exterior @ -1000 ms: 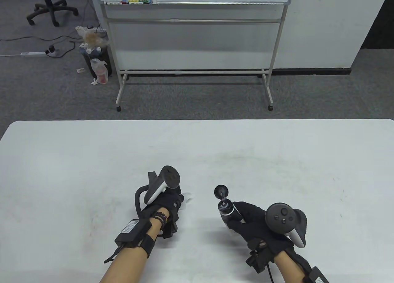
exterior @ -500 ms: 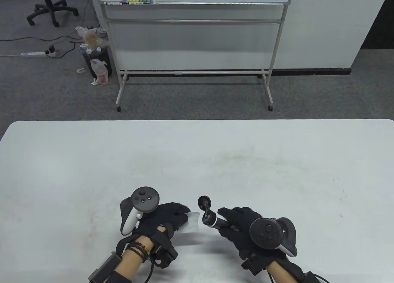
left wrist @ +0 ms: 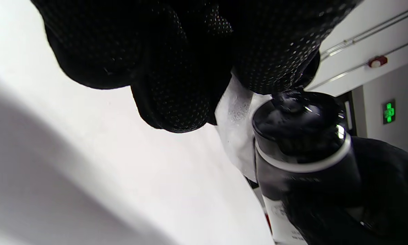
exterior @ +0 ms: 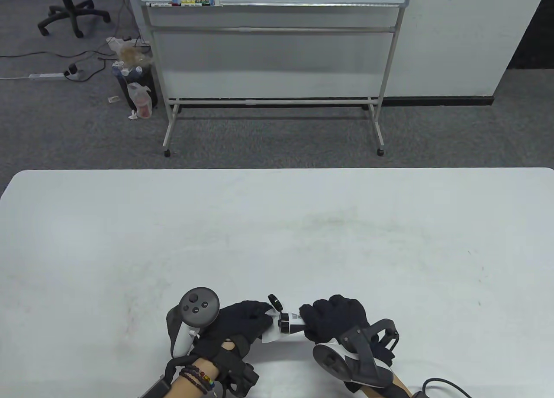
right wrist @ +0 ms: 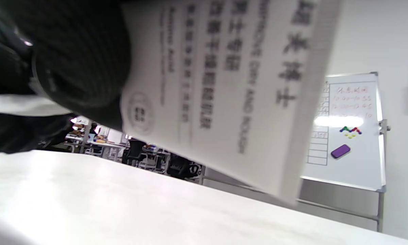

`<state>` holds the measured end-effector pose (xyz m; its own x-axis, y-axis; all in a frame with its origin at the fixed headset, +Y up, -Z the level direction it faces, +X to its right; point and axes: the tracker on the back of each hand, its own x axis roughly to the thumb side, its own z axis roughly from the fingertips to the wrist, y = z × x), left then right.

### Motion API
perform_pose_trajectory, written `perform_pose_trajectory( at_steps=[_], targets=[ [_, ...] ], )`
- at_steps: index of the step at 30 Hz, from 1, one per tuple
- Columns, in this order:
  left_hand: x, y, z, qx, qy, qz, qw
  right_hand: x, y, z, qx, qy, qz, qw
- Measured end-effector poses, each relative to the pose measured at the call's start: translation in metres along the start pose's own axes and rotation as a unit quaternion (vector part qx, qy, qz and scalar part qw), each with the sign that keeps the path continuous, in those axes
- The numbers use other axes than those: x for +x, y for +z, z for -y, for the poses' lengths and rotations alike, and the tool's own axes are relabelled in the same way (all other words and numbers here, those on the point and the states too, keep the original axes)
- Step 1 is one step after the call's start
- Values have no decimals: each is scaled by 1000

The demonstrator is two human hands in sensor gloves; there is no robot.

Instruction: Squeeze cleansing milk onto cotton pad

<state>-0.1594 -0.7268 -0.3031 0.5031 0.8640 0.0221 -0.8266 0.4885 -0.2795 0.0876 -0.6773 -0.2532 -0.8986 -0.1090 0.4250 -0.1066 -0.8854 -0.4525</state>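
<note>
My right hand (exterior: 335, 322) grips a white cleansing milk tube (exterior: 294, 323) with a black open flip cap (exterior: 274, 302), tilted so its nozzle end points left. My left hand (exterior: 236, 324) holds a white cotton pad (exterior: 272, 332) right at the tube's nozzle. In the left wrist view the black cap end (left wrist: 297, 131) sits against the pad (left wrist: 236, 136) under my gloved fingers (left wrist: 176, 85). In the right wrist view the tube's printed white body (right wrist: 224, 85) fills the frame. Both hands are low, near the table's front edge.
The white table (exterior: 277, 233) stretches away behind the hands. Beyond it stand a rolling whiteboard (exterior: 272, 47), a bin with bottles (exterior: 134, 86) and an office chair (exterior: 71, 8) on grey carpet.
Both hands moved down toward the front edge and together. My right hand turned over and tipped the tube's nozzle onto the pad, which my left hand brought up to it.
</note>
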Motion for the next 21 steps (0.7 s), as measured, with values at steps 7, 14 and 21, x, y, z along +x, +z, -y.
perform_pose_trajectory(
  at_steps=[7, 14, 21],
  targets=[
    [6, 3, 5, 11, -10, 11, 1000, 1, 0, -2, 18, -3, 7, 1000],
    [15, 8, 7, 33, -51, 48, 997, -2, 0, -4, 25, -10, -1, 1000],
    [21, 11, 8, 50, -93, 80, 991, -4, -1, -5, 34, -30, -9, 999]
  ],
)
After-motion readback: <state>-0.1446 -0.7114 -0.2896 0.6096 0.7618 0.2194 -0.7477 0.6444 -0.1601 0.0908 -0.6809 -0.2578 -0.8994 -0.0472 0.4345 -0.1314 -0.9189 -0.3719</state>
